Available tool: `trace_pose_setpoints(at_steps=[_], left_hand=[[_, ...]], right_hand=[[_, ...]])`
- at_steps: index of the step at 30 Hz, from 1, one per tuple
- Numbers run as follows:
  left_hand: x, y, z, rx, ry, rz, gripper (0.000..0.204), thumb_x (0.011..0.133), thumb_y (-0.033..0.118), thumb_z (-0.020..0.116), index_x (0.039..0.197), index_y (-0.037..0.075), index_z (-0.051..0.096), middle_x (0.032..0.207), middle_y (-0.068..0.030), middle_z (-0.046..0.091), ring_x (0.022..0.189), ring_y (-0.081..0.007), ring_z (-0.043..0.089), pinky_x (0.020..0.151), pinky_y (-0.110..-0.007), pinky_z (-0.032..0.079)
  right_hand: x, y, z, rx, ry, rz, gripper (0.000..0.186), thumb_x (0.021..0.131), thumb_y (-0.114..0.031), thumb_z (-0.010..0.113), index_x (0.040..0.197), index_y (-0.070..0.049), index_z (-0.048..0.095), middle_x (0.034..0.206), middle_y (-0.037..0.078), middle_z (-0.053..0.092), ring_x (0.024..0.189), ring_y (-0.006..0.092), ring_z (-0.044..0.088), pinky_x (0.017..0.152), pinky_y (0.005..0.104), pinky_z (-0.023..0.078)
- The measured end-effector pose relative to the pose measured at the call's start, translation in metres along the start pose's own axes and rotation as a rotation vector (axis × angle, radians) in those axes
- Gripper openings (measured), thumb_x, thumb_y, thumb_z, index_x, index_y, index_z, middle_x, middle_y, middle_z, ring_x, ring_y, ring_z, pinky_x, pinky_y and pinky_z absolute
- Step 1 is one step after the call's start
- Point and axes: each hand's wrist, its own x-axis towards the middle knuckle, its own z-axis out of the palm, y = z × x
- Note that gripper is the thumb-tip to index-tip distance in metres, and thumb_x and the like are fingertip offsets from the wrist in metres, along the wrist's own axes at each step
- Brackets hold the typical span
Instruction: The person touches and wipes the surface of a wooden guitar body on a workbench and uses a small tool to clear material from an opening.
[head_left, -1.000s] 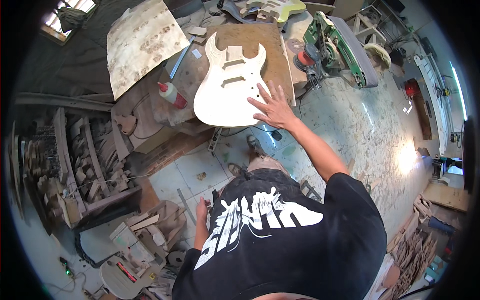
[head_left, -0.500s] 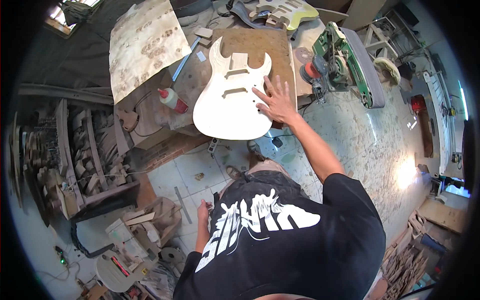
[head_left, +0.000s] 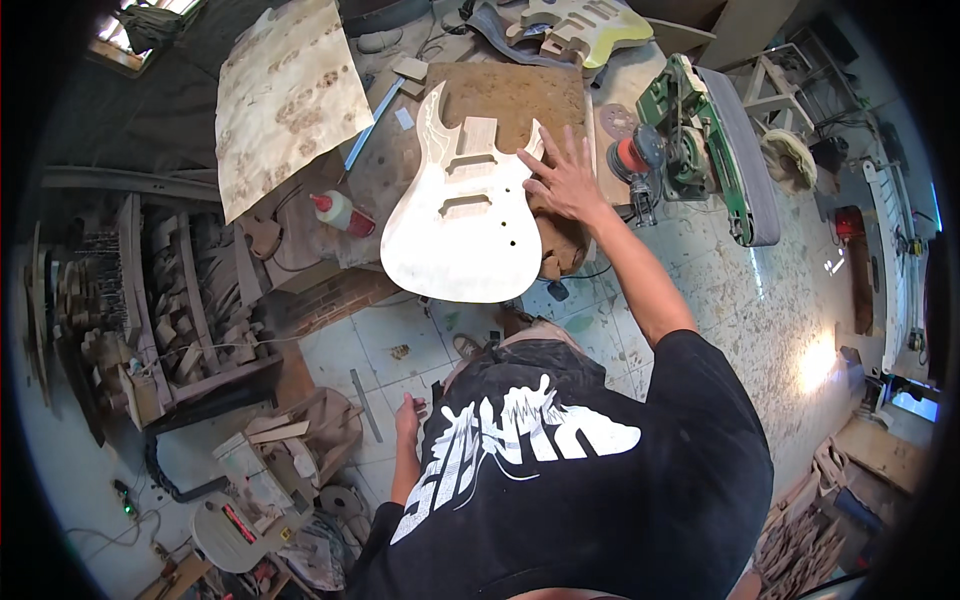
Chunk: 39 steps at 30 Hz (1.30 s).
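A pale wooden electric guitar body, with pickup cavities, small holes and carved horns, lies flat on a brown board at the bench's front. My right hand rests with fingers spread on the body's right side, by the upper horn. My left hand hangs low beside my hip, fingers loosely apart, with nothing visible in it. A glue bottle with a red cap lies left of the body.
A spotted veneer sheet covers the bench's left part. A yellow-edged guitar body lies at the back. An orbital sander and a green belt sander stand at the right. A wooden offcut rack is at lower left.
My right hand has slid up toward the right horn. The guitar body sits lower in the picture, as does much of the bench. My left hand has barely moved.
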Motion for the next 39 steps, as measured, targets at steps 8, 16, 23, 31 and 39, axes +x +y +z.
trace_pose_setpoints(at_steps=[8,16,23,31,39], left_hand=[[0.006,-0.002,0.01,0.015,-0.006,-0.133,0.069,0.107,0.06,0.036,0.113,0.001,0.072,0.108,-0.0123,0.075,0.096,-0.024,0.071,0.077,-0.036,0.049],[0.004,0.008,0.013,0.048,0.019,-0.044,0.071,0.107,0.06,0.035,0.113,-0.001,0.071,0.108,-0.0141,0.074,0.098,-0.0267,0.071,0.084,-0.039,0.052],[0.004,-0.004,0.014,-0.009,0.034,-0.101,0.073,0.106,0.064,0.035,0.115,0.002,0.072,0.107,-0.0121,0.075,0.092,-0.0251,0.071,0.079,-0.038,0.049],[-0.006,-0.029,0.018,-0.027,0.004,-0.085,0.072,0.106,0.062,0.037,0.113,-0.001,0.071,0.105,-0.0124,0.074,0.095,-0.0225,0.07,0.079,-0.035,0.052],[-0.016,-0.016,0.026,-0.076,0.098,-0.098,0.072,0.107,0.061,0.035,0.115,0.0,0.072,0.107,-0.0135,0.074,0.091,-0.0231,0.07,0.08,-0.035,0.051]], right_hand=[[0.008,-0.044,-0.008,0.151,-0.079,-0.021,0.07,0.098,-0.075,0.035,0.156,-0.036,0.045,0.172,0.01,0.015,0.157,0.0453,0.001,0.123,0.0673,0.001],[0.039,-0.023,-0.001,0.053,-0.006,-0.066,0.067,0.098,-0.075,0.035,0.152,-0.039,0.049,0.171,0.009,0.021,0.157,0.0449,0.007,0.123,0.0674,0.002],[0.052,-0.022,-0.011,-0.017,0.072,-0.075,0.07,0.096,-0.079,0.035,0.153,-0.041,0.046,0.172,0.008,0.018,0.157,0.0437,0.005,0.124,0.0669,0.003],[0.04,-0.003,-0.007,0.021,-0.053,-0.104,0.077,0.093,-0.081,0.036,0.154,-0.035,0.048,0.171,0.011,0.019,0.158,0.0429,0.004,0.124,0.066,0.001],[0.005,-0.075,-0.027,0.115,-0.23,0.022,0.103,0.096,-0.079,0.031,0.159,0.002,0.03,0.173,0.014,0.007,0.157,0.0442,-0.005,0.124,0.0644,-0.001]])
